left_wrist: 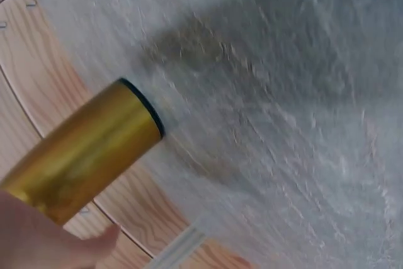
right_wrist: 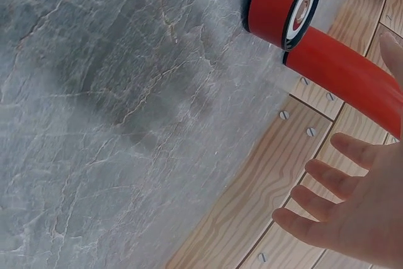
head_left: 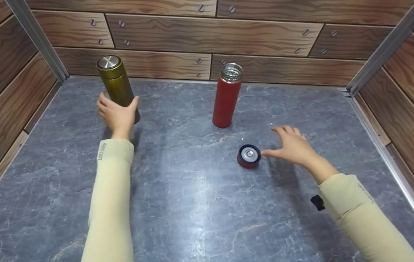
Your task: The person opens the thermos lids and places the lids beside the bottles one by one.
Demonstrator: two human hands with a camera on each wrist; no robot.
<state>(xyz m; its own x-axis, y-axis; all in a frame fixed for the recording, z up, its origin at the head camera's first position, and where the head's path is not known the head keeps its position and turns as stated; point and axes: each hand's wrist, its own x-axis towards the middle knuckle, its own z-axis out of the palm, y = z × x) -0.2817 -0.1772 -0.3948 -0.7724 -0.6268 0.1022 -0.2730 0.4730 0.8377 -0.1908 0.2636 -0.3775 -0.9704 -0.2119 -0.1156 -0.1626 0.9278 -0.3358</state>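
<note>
A gold-green thermos bottle (head_left: pixel 117 85) with a silver-topped lid stands at the back left. My left hand (head_left: pixel 116 115) is around its lower body, fingers on the left and thumb stretched out on the right; in the left wrist view the thumb (left_wrist: pixel 101 244) sticks out past the bottle's side. A red thermos bottle (head_left: pixel 225 102) stands uncapped near the middle, its steel mouth showing. Its dark-rimmed red lid (head_left: pixel 249 156) lies upside down nearer me. My right hand (head_left: pixel 292 147) is just right of the lid, fingers spread, thumb tip close to the rim, holding nothing.
The bottles and lid stand on a grey marble-patterned tabletop (head_left: pixel 177 203). Wood-patterned panels (head_left: pixel 207 34) wall it in at the back and both sides, with metal strips (head_left: pixel 385 45) at the corners. A black tab (head_left: pixel 317 202) sticks out by the right sleeve.
</note>
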